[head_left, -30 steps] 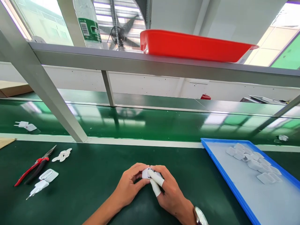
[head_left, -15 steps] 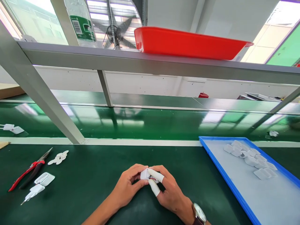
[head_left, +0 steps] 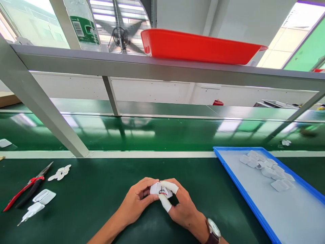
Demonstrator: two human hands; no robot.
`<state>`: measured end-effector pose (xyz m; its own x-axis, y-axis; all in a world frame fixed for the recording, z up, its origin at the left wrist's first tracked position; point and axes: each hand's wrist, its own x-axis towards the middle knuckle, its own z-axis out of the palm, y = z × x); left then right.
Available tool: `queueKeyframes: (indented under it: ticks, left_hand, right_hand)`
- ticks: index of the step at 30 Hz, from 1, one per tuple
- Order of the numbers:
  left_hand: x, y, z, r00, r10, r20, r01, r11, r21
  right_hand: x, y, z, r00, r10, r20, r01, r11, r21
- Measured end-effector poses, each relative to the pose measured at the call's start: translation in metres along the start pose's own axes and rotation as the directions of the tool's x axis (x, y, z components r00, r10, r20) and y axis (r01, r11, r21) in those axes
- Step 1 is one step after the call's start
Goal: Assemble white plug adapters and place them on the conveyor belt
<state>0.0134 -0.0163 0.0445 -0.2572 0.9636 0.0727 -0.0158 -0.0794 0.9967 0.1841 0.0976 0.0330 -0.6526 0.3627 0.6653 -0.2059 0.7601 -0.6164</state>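
My left hand (head_left: 138, 200) and my right hand (head_left: 181, 206) meet above the green tabletop, both gripping a small white plastic casing (head_left: 154, 188). Short red and black wires show inside it. The left fingers pinch its left end. On the right hand, white finger cots cover the thumb and index finger, which press on the wired side. My fingers hide part of the casing. Left of the hands lie red-and-black pliers (head_left: 27, 186), a cluster of thin white pieces (head_left: 60, 173) and white plastic housings (head_left: 44, 196) beside a thin-tipped tool, partly covered.
A blue-rimmed tray (head_left: 243, 193) on the right carries several translucent white pieces (head_left: 269, 171). Behind the table runs a glossy green belt (head_left: 162, 134) with a white part (head_left: 5, 143) at far left. Overhead, a metal shelf beam (head_left: 162, 69) supports a red tray (head_left: 198, 47) and a plastic bottle (head_left: 82, 27).
The casing has turned slightly between my fingers, and more of its wires show. White parts on the belt have shifted left. The whole view has also moved a little.
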Motion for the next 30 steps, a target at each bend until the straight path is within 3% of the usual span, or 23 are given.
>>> queueKeyframes:
  ticks: [3, 5, 8, 10, 13, 15, 17, 20, 22, 26, 30]
  left_hand:
    - [-0.001, -0.006, 0.001, 0.997, 0.051, -0.057, -0.048, 0.997, 0.054]
    - [-0.001, -0.009, 0.002, 0.976, 0.194, -0.098, -0.173, 0.966, 0.191]
    - [-0.002, -0.012, 0.005, 0.883, 0.465, -0.060, -0.390, 0.800, 0.456]
    - [-0.004, -0.013, 0.006, 0.826, 0.563, -0.004, -0.463, 0.684, 0.564]
    - [-0.007, -0.012, 0.005, 0.805, 0.591, 0.046, -0.486, 0.613, 0.623]
    - [-0.008, -0.010, 0.002, 0.813, 0.580, 0.059, -0.474, 0.600, 0.644]
    - [-0.008, -0.009, 0.000, 0.820, 0.568, 0.069, -0.459, 0.582, 0.671]
    - [-0.007, -0.013, -0.001, 0.827, 0.550, 0.115, -0.442, 0.511, 0.737]
    - [-0.007, -0.019, 0.000, 0.831, 0.529, 0.169, -0.447, 0.455, 0.770]
    - [0.001, -0.028, -0.004, 0.863, 0.466, 0.198, -0.424, 0.451, 0.785]
    - [0.049, -0.018, -0.028, 0.943, 0.332, 0.033, -0.190, 0.453, 0.871]
  right_hand:
    - [0.000, 0.003, 0.001, 0.994, 0.108, -0.013, -0.105, 0.987, 0.125]
    - [0.001, 0.004, 0.003, 0.955, 0.296, 0.009, -0.285, 0.911, 0.297]
    - [0.002, 0.006, 0.006, 0.799, 0.573, 0.182, -0.561, 0.602, 0.569]
    - [0.002, 0.005, 0.009, 0.715, 0.637, 0.289, -0.624, 0.393, 0.676]
    - [0.001, 0.005, 0.014, 0.675, 0.657, 0.335, -0.617, 0.255, 0.745]
    - [-0.001, 0.005, 0.017, 0.677, 0.666, 0.315, -0.629, 0.301, 0.717]
    - [-0.002, 0.006, 0.019, 0.722, 0.653, 0.229, -0.629, 0.481, 0.610]
    - [-0.004, 0.006, 0.022, 0.875, 0.479, 0.068, -0.479, 0.835, 0.270]
    - [-0.005, 0.005, 0.022, 0.958, 0.281, 0.051, -0.283, 0.958, 0.040]
    - [-0.005, 0.001, 0.017, 0.999, -0.032, 0.036, 0.040, 0.970, -0.239]
    - [-0.001, 0.004, 0.005, 0.984, -0.175, -0.032, 0.148, 0.903, -0.403]
